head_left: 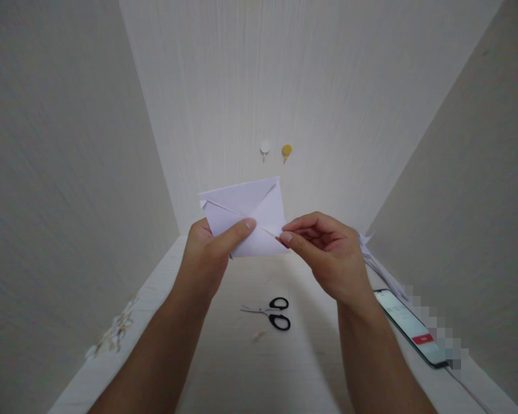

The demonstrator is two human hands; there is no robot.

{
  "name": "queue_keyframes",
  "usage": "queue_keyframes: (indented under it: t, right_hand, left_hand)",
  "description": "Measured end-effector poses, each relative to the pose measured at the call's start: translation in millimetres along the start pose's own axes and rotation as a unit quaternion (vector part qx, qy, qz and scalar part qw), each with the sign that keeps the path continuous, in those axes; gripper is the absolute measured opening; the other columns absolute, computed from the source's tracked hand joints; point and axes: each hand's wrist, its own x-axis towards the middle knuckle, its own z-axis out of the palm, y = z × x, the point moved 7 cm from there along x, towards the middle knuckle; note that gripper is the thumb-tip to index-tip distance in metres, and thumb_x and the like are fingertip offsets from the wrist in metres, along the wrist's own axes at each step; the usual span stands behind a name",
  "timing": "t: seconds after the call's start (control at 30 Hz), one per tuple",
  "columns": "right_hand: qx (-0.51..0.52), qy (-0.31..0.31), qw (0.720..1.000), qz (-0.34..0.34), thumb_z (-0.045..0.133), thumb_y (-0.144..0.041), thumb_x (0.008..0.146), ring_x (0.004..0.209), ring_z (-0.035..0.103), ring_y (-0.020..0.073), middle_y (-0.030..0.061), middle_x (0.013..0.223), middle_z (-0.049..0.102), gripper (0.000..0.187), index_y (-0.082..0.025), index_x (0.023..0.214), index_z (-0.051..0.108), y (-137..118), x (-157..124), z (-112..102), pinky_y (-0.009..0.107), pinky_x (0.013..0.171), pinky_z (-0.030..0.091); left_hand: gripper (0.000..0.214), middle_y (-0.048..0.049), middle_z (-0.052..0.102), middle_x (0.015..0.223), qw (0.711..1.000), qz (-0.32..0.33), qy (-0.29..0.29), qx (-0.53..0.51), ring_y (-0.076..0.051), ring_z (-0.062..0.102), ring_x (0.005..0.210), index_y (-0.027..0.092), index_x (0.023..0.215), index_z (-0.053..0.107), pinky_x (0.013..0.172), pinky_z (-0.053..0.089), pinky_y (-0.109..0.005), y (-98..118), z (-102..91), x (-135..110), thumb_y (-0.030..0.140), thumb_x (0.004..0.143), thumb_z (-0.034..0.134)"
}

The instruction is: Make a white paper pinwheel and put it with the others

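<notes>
A folded white paper (246,208) with diagonal creases is held up in front of the wall, above the white table (267,368). My left hand (207,253) grips its lower left part, thumb pressed on the front face. My right hand (328,253) pinches the paper's lower right corner between thumb and forefinger; a small red mark shows at that corner.
Black-handled scissors (271,313) lie on the table below my hands. A phone (412,328) with a lit screen and a cable lies at the right edge, behind it a stack of paper sheets (377,261). Small scraps (114,336) lie at the left edge. Two wall hooks (276,150) hang ahead.
</notes>
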Motion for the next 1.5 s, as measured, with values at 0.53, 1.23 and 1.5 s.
queue_keyframes:
  t: [0.53, 1.23, 1.5]
  right_hand:
    - [0.004, -0.011, 0.999, 0.03, 0.089, -0.025, 0.079, 0.064, 0.07, 0.0121, -0.0033, 0.071, 0.076, 0.025, -0.023, 0.089, 0.067, 5.2, -0.1, 0.5, 0.023, 0.061, 0.054]
    - [-0.07, 0.054, 0.995, -0.038, 0.085, -0.02, 0.081, 0.07, 0.067, 0.0144, 0.0, 0.078, 0.076, 0.007, -0.024, 0.085, 0.081, -0.4, 1.5, -16.8, 0.028, 0.063, 0.054]
    - [-0.051, 0.081, 0.995, -0.028, 0.088, -0.023, 0.079, 0.071, 0.071, 0.0153, 0.0008, 0.08, 0.079, 0.008, -0.025, 0.086, 0.083, 1.1, -1.1, -8.7, 0.028, 0.064, 0.059]
  left_hand:
    - [0.029, -0.0074, 0.081, 0.087, 1.0, 0.005, 0.003, -0.006, -0.024, 0.074, 0.077, 0.014, 0.088, 0.081, 0.068, 0.058, -0.031, -1.7, 0.6, 0.7, 0.034, 0.069, 0.091]
    - [0.032, -0.002, 0.077, 0.084, 0.999, 0.024, -0.003, -0.031, -0.015, 0.067, 0.073, 0.017, 0.089, 0.077, 0.069, 0.053, -0.025, 2.8, -9.3, 10.8, 0.026, 0.063, 0.094]
    - [0.039, -0.0121, 0.083, 0.107, 0.999, -0.02, -0.031, -0.036, -0.029, 0.078, 0.095, 0.014, 0.102, 0.08, 0.086, 0.063, -0.037, -4.0, 2.1, 5.2, 0.032, 0.07, 0.093]
